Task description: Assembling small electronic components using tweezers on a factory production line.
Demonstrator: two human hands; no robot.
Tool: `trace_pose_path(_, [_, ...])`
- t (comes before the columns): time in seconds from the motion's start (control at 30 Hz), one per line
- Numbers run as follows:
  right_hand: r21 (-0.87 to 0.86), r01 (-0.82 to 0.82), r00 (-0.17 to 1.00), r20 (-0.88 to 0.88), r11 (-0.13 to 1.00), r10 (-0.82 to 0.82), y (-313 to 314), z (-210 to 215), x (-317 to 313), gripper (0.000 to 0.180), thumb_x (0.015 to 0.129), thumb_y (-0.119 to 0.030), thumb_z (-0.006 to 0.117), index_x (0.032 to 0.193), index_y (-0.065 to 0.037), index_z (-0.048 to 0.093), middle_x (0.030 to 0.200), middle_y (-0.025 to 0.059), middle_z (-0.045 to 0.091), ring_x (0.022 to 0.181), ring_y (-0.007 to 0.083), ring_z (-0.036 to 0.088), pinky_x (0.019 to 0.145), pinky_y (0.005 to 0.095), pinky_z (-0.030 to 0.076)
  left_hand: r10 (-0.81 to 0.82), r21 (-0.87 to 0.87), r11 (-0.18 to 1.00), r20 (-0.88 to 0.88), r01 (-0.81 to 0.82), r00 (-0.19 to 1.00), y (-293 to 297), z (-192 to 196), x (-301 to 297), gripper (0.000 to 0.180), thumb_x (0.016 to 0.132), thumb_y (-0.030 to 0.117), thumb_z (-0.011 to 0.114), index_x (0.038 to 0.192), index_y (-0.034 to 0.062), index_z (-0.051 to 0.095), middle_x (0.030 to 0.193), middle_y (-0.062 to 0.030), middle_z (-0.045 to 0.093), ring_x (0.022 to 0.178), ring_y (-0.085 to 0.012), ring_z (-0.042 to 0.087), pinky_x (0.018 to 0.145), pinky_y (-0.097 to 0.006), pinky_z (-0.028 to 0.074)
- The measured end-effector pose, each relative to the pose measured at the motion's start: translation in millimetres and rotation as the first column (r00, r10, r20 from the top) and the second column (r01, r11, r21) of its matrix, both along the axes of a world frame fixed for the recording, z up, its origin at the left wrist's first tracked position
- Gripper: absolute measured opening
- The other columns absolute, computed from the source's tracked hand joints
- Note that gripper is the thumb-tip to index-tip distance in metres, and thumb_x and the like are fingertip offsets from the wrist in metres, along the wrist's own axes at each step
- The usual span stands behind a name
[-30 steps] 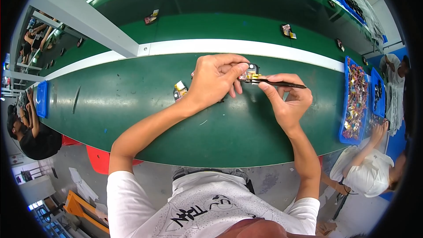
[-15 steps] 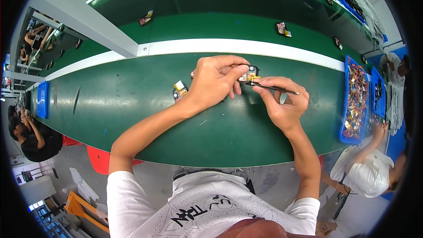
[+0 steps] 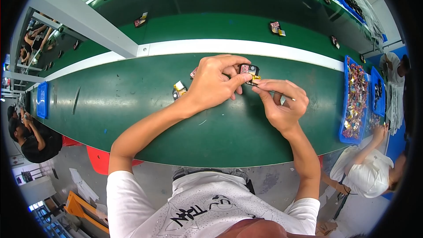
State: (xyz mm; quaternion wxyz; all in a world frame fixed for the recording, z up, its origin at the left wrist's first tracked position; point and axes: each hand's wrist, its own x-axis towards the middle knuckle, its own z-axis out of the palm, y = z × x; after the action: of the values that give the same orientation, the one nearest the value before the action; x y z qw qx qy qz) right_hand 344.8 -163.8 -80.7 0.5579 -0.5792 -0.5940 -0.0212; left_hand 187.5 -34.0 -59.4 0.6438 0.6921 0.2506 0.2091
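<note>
Over the green work table, my left hand [image 3: 211, 81] is closed around a small black plastic housing [image 3: 252, 68], which has a circuit board and a yellow strip inside. Its thumb presses on the board. The fingers of my right hand [image 3: 284, 101] pinch together at the housing's lower right edge. A thin dark stick-like tool [image 3: 294, 99] lies in that hand, mostly hidden by the fingers, its light end poking out. Beside my left wrist rests another opened unit [image 3: 179, 90] with white and yellow parts. A pinkish piece [image 3: 193, 73] shows partly behind the left hand.
A white rail [image 3: 229, 45] separates the table from a green conveyor belt [image 3: 211, 24] carrying several small units. On the right stands a blue tray [image 3: 343, 123] of colourful small parts. A blue tray [image 3: 42, 100] sits far left. Co-workers sit on both sides.
The housing has turned so its board shows more. The stick tool has swung from lying across the right fingers to mostly hidden. Units on the belt have shifted left.
</note>
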Motion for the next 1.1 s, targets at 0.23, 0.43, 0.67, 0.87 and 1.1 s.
trace_pose_path(0.23, [0.038, -0.022, 0.998, 0.066, 0.999, 0.02, 2.3, 0.6, -3.7, 0.019, 0.072, 0.002, 0.086, 0.084, -0.009, 0.077, 0.083, 0.0008, 0.079, 0.041, 0.0058, 0.042, 0.046, 0.0242, 0.029, 0.052, -0.053, 0.997, -0.055, -0.055, 0.997, -1.9, 2.4, -1.0, 0.023, 0.093, 0.001, 0.07, 0.114, -0.0088, 0.068, 0.081, -0.0103, 0.072, 0.061, -0.011, 0.067, 0.05, -0.025, 0.054])
trace_pose_path(0.43, [0.01, -0.009, 0.999, 0.051, 1.0, 0.008, 4.9, -1.9, -4.8, 0.018, 0.072, 0.001, 0.086, 0.084, -0.009, 0.076, 0.085, 0.0013, 0.079, 0.041, 0.0063, 0.04, 0.046, 0.024, 0.03, 0.043, -0.066, 0.997, -0.102, -0.05, 0.994, 5.5, -3.9, 0.7, 0.022, 0.092, 0.001, 0.069, 0.111, -0.0109, 0.067, 0.079, -0.0108, 0.072, 0.059, -0.0124, 0.068, 0.05, -0.027, 0.054])
trace_pose_path(0.67, [0.084, 0.057, 0.99, -0.136, 0.995, -0.045, 9.9, 1.6, 3.1, 0.018, 0.075, 0.003, 0.085, 0.089, -0.004, 0.075, 0.093, 0.0066, 0.079, 0.043, 0.007, 0.045, 0.043, 0.0219, 0.035, 0.457, 0.268, 0.865, -0.078, -0.423, 0.886, 122.5, -31.1, 21.3, 0.025, 0.091, 0.006, 0.073, 0.109, -0.0107, 0.069, 0.076, -0.0117, 0.072, 0.061, -0.0161, 0.071, 0.056, -0.028, 0.057])
trace_pose_path(0.87, [0.083, 0.054, 0.991, -0.123, 0.995, -0.044, 6.4, -0.8, 8.9, 0.019, 0.074, 0.002, 0.085, 0.089, -0.005, 0.076, 0.096, 0.0054, 0.08, 0.042, 0.0065, 0.042, 0.043, 0.0226, 0.035, 0.744, 0.976, 0.203, -0.105, -0.074, 0.659, 157.6, -15.1, 22.4, 0.033, 0.094, 0.022, 0.069, 0.11, -0.0062, 0.072, 0.107, -0.0283, 0.071, 0.087, -0.0374, 0.074, 0.075, -0.046, 0.06])
trace_pose_path(1.1, [0.048, 0.032, 0.996, -0.082, 0.998, -0.028, 4.8, -10.8, 9.9, 0.019, 0.074, 0.0, 0.085, 0.088, -0.006, 0.075, 0.092, 0.003, 0.079, 0.041, 0.0075, 0.041, 0.046, 0.0245, 0.038, 0.12, 0.533, 0.845, -0.265, 0.042, 0.957, 124.1, -8.6, 123.3, 0.029, 0.096, 0.02, 0.068, 0.111, -0.0035, 0.073, 0.084, -0.0131, 0.075, 0.062, -0.0164, 0.072, 0.049, -0.029, 0.055])
